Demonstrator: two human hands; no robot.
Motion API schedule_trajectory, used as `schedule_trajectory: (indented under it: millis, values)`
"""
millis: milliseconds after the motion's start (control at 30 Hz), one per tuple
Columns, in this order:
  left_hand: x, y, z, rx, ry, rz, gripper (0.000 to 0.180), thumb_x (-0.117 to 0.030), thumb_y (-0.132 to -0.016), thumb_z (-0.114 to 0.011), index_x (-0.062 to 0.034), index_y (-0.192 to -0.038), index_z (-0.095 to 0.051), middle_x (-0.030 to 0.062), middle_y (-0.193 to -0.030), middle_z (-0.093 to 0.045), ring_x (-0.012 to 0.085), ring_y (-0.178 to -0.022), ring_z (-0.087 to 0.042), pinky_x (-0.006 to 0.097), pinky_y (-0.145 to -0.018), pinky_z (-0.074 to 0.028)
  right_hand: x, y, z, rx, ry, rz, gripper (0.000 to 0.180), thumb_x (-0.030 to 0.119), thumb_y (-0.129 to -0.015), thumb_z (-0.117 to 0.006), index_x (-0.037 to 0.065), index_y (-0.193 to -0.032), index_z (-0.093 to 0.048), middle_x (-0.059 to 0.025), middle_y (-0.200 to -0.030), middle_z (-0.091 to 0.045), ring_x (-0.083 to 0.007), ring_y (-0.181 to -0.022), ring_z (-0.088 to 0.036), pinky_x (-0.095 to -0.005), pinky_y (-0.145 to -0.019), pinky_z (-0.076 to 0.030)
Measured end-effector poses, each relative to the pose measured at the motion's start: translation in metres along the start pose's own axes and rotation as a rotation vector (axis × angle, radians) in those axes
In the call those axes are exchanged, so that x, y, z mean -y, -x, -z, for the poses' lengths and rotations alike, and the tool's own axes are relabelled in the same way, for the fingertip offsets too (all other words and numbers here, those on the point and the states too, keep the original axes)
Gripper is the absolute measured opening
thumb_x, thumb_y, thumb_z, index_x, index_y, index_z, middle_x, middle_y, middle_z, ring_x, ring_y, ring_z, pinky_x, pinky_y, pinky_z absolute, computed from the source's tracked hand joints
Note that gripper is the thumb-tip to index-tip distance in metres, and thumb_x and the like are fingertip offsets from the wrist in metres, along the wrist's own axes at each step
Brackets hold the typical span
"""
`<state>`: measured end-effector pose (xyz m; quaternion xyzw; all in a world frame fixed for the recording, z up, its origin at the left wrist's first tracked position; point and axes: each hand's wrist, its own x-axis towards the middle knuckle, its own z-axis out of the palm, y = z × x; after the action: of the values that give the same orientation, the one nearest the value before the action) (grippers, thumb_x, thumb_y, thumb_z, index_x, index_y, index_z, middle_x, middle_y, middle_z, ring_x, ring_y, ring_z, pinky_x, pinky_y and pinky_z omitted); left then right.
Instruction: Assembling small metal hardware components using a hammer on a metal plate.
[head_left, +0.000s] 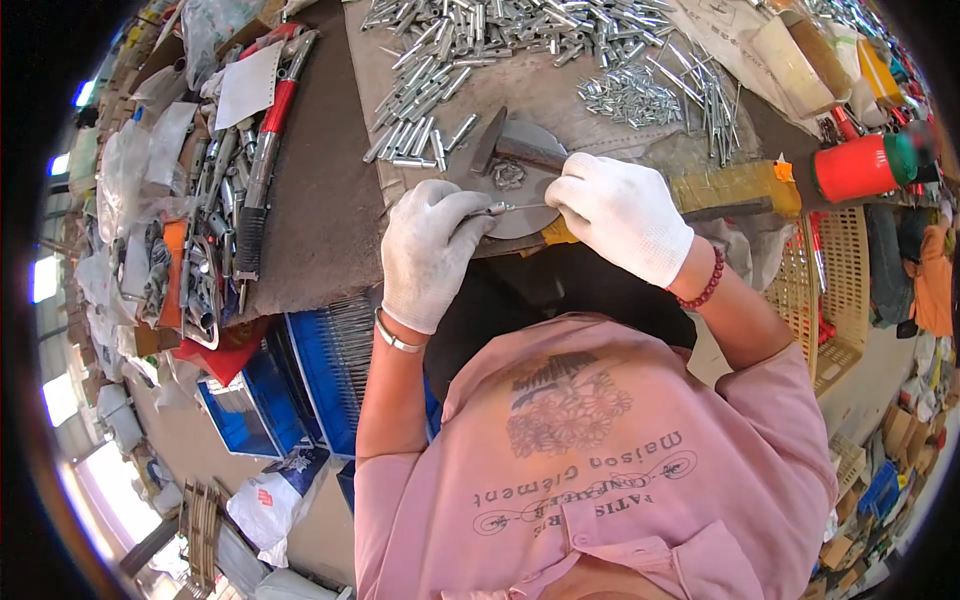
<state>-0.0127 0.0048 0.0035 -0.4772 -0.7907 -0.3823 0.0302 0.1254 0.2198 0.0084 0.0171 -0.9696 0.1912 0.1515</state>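
1. left gloved hand (430, 240) pinches a small metal fitting (497, 208) between thumb and forefinger; a firm hold should stop it rolling.
2. right gloved hand (625, 212) seems to pinch the far end of a thin metal pin (525, 207); best to align pin and fitting straight. their join is too small to tell.
3. both pieces sit over the round metal plate (520, 226); working low there should catch drops.
4. mind the hammer (530, 153) handle near the right knuckles.

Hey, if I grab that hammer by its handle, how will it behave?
The hammer should feel heaviest at its thick dark head, which looks bulkier than the handle. That blocky shape probably resists rolling, too.
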Motion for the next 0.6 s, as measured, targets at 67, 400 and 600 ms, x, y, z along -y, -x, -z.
schedule_trajectory:
  millis: [67, 400, 600]
  values:
    - [0.003, 0.001, -0.001, 0.021, 0.036, 0.017, 0.014, -0.007, -0.082, -0.082, -0.0086, -0.095, -0.079, 0.0097, -0.093, -0.069, 0.0318, -0.091, -0.068, 0.042, -0.080, -0.054, -0.001, 0.000, -0.001, 0.006, 0.002, 0.024, 0.011, 0.007, -0.084, -0.073, 0.013, -0.093, -0.070, -0.0053, -0.093, -0.063, -0.0269, -0.086, -0.070, -0.0393, -0.074, -0.059]
    - [0.008, 0.003, -0.007, 0.009, 0.104, 0.051, 0.014, -0.005, -0.081, -0.083, -0.0076, -0.094, -0.079, 0.0101, -0.091, -0.068, 0.0319, -0.088, -0.068, 0.041, -0.078, -0.054, -0.006, -0.003, -0.003, -0.014, 0.020, 0.063, 0.010, 0.008, -0.085, -0.073, 0.013, -0.093, -0.070, -0.0048, -0.095, -0.062, -0.0263, -0.086, -0.069, -0.0384, -0.075, -0.058]
    - [0.012, 0.007, -0.011, -0.006, 0.198, 0.087, 0.016, -0.002, -0.079, -0.085, -0.0062, -0.093, -0.079, 0.0109, -0.090, -0.069, 0.0312, -0.086, -0.068, 0.040, -0.076, -0.054, -0.009, -0.003, -0.004, -0.031, -0.017, 0.081, 0.010, 0.007, -0.086, -0.072, 0.012, -0.094, -0.070, -0.0050, -0.094, -0.061, -0.0268, -0.086, -0.069, -0.0385, -0.075, -0.058]
